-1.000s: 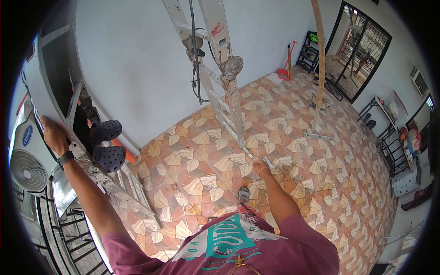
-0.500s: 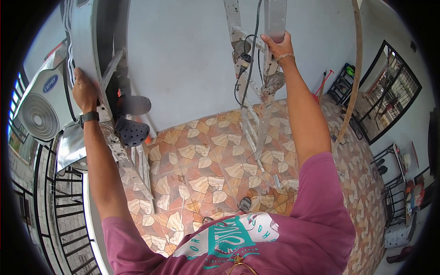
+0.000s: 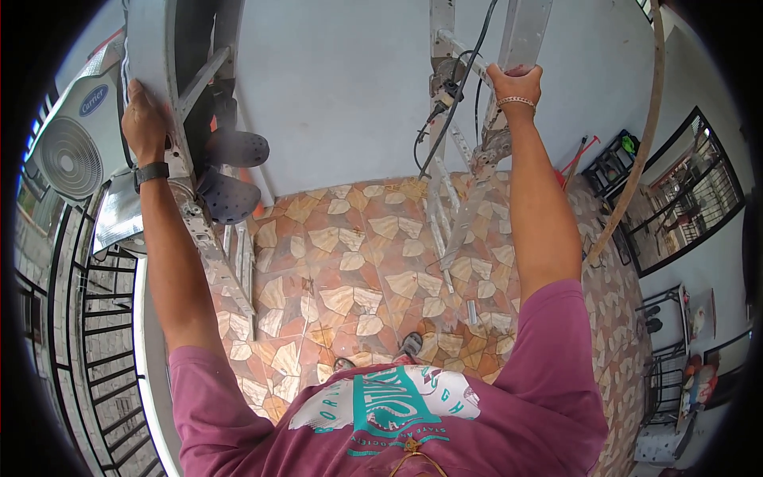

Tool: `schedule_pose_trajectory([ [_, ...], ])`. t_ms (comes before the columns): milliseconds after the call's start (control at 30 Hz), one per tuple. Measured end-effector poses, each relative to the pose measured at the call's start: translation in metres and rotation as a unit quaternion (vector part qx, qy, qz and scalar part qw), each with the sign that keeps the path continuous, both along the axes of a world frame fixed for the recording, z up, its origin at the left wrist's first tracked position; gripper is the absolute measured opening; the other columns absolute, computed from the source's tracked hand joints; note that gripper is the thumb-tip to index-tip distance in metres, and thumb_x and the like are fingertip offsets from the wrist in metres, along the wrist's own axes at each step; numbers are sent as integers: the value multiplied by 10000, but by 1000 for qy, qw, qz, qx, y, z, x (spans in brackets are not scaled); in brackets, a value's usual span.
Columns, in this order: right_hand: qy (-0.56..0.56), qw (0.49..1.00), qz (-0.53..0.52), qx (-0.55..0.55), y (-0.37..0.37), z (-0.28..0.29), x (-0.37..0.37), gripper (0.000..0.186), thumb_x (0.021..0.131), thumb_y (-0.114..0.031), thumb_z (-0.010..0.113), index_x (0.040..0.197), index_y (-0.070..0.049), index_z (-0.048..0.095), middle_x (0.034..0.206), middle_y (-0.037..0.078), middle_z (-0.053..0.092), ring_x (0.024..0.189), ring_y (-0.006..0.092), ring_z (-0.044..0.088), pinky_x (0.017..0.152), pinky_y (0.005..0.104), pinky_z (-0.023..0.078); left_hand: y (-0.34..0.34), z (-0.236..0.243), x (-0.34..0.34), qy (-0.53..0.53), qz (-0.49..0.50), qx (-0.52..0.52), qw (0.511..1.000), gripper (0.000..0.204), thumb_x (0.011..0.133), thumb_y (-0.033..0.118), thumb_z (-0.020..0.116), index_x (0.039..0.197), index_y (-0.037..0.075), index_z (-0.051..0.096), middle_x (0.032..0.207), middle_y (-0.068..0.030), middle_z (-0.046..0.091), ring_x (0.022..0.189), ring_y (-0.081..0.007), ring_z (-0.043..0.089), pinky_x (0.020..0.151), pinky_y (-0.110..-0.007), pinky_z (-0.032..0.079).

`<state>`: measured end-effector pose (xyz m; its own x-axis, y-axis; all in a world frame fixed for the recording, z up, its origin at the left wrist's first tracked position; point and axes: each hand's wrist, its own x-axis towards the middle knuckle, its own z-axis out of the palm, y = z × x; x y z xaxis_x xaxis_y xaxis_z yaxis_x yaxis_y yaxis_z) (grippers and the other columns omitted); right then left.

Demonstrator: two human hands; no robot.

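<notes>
My arms reach forward and apart, each hand on a worn metal folding ladder section. My left hand (image 3: 145, 119), with a dark watch at its wrist, is closed on the side rail of the left ladder section (image 3: 152, 48). Just right of it, a person's two dark clogs (image 3: 230, 197) rest on that section. My right hand (image 3: 517, 86), wearing a chain bracelet, wraps round the rail of the right ladder section (image 3: 528, 36), its fingers partly hidden behind the metal. A black cable (image 3: 465, 75) with a plug connector (image 3: 447, 95) hangs beside that rail.
At the left stand an air conditioner outdoor unit (image 3: 75, 143) and black railings (image 3: 107, 358). A long wooden pole (image 3: 636, 171) leans at the right, before a black rack (image 3: 612, 163). Patterned stone tiles (image 3: 350, 270) cover the floor; a small metal piece (image 3: 471, 312) lies there.
My view has shifted a little, so the right ladder section appears farther right and my feet slightly left. Both hands stay on the same rails.
</notes>
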<state>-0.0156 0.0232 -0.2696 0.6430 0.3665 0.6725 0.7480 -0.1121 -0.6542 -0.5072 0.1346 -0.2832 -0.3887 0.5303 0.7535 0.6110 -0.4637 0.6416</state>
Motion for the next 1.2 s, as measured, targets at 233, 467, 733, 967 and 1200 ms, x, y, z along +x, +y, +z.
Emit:
schedule_pose_trajectory([
  [233,-33,999,9,33,7,-7,18,589,490,-375,649,870,8,412,800,154,556,766,301,552,704,350,436,-2,0,6,8,-9,38,999,565,852,431,265,899,-57,547,834,-222,572,817,-303,543,729,-317,382],
  [467,-28,999,3,23,1,-5,10,542,503,-369,660,843,-14,431,773,127,557,731,281,557,693,343,436,-4,1,9,25,8,70,997,585,845,446,268,749,-54,555,696,-189,569,681,-296,530,654,-346,379],
  [733,-29,999,-9,22,7,-7,14,553,503,-381,669,839,-9,435,794,128,558,750,276,555,717,327,428,-6,1,5,-4,-19,29,999,585,838,452,281,721,-57,545,650,-169,554,629,-274,507,618,-334,378],
  [967,-26,999,-31,7,10,-7,15,590,487,-399,677,859,-6,443,837,150,551,796,284,547,739,333,419,6,-4,-3,23,6,106,994,624,846,482,264,759,-54,571,684,-199,569,667,-261,550,627,-337,394],
  [1200,-33,999,-29,15,9,-9,26,611,484,-428,683,866,-3,469,869,160,547,831,298,540,754,338,412,-25,8,23,-47,-85,44,994,572,845,435,289,688,-71,503,600,-172,495,589,-263,463,552,-354,346],
])
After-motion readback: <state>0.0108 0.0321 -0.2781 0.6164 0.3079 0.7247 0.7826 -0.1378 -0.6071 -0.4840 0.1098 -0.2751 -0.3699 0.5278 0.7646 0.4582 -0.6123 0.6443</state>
